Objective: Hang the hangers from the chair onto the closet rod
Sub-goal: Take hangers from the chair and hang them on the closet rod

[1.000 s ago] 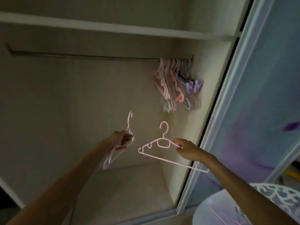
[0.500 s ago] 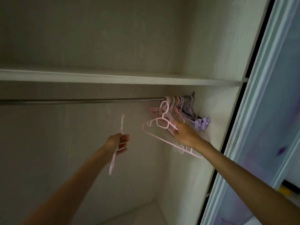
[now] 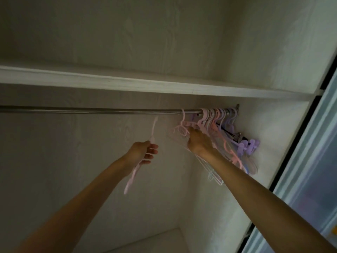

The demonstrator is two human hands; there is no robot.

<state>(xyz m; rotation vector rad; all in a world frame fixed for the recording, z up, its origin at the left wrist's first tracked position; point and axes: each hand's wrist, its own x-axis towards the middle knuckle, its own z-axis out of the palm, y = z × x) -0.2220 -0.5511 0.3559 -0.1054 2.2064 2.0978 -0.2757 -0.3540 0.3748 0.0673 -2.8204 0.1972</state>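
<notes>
Closet rod: bare metal, smooth, dull sheen. Shelf and back panel: pale wood-grain laminate, matt. Hangers on the rod: smooth plastic, pink and lilac, slight gloss. Pink hanger in the left hand: thin smooth plastic. Sliding door: frosted, glossy pane, likely glass or plastic; can't tell which.

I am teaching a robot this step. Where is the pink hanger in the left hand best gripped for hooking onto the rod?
Probably at the neck below the hook, as the left hand grips the pink hanger now, coming from below. The hook points up toward the rod, leaving it free.
</notes>
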